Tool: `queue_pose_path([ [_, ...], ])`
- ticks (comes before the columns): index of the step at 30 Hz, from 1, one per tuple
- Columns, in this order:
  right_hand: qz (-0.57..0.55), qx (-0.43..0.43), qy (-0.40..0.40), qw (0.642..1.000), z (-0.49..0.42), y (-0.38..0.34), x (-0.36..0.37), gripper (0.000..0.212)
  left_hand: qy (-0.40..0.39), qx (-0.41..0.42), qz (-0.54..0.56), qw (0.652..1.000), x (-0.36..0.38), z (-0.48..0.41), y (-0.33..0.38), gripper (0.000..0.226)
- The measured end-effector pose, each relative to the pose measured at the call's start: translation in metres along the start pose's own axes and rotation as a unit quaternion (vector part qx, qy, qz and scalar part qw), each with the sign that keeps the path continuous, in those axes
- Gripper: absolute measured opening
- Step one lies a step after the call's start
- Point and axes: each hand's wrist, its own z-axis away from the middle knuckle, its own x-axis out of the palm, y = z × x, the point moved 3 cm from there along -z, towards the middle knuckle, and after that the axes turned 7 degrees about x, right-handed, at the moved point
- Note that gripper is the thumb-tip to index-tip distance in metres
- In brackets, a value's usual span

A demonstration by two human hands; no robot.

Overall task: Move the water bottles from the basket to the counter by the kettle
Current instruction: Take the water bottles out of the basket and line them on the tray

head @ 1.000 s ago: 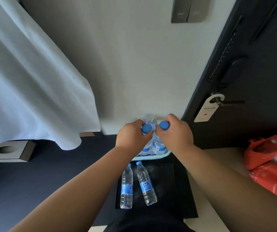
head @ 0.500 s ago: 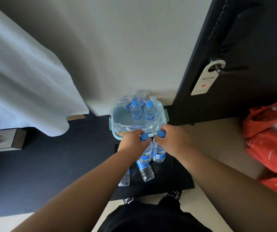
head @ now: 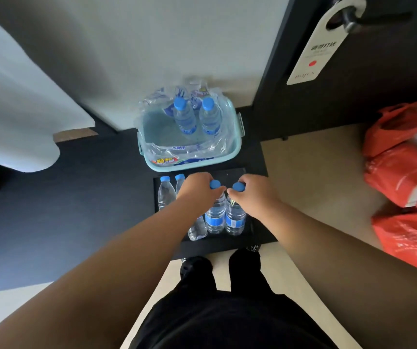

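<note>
A pale teal basket [head: 237,144] stands on the floor by the wall, lined with torn clear wrap, with two blue-capped water bottles [head: 186,117] upright inside. Just in front of it lies a black mat [head: 257,238]. My left hand [head: 197,187] grips the neck of one water bottle [head: 216,217]; my right hand [head: 255,192] grips another bottle [head: 235,217]. Both held bottles hang upright side by side over the mat. Two more bottles [head: 165,195] lie on the mat at the left, partly hidden by my left arm. No kettle or counter is in view.
A dark door [head: 378,91] with a white hanger sign [head: 313,54] is at the right. Red plastic bags [head: 404,177] lie on the floor at the right. A white bed sheet [head: 13,102] hangs at the left. My black-trousered legs [head: 222,285] stand just behind the mat.
Both hands have lifted a bottle each out of the basket and brought them back and down over the black mat. The view has tilted downward, showing the basket and my legs.
</note>
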Motion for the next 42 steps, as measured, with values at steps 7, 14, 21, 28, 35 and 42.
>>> queue_pose_path([
  [7, -0.033, 0.024, -0.049, 0.998, -0.021, -0.008, 0.026, 0.023, -0.015, -0.021, -0.039, 0.999, 0.01, -0.022, -0.027, 0.041],
  [14, -0.045, 0.064, -0.056, 0.995, -0.067, -0.016, 0.057, 0.04, 0.008, -0.078, -0.044, 0.996, 0.019, -0.056, -0.058, 0.042],
  [21, -0.019, 0.091, -0.063, 0.994, -0.085, -0.013, 0.101, 0.049, 0.014, -0.104, -0.064, 0.992, 0.038, -0.078, -0.079, 0.03],
  [28, 0.033, 0.092, -0.1, 0.99, -0.072, 0.002, 0.115, 0.056, -0.02, -0.058, -0.132, 0.989, 0.048, -0.058, -0.08, 0.031],
  [35, 0.111, 0.072, -0.112, 0.985, -0.048, -0.005, 0.096, 0.049, -0.044, -0.052, -0.127, 0.99, 0.027, -0.03, -0.083, 0.03],
  [42, 0.149, 0.017, -0.1, 0.984, -0.033, -0.034, 0.042, 0.049, -0.054, -0.041, -0.118, 0.991, -0.022, -0.008, -0.066, 0.043],
])
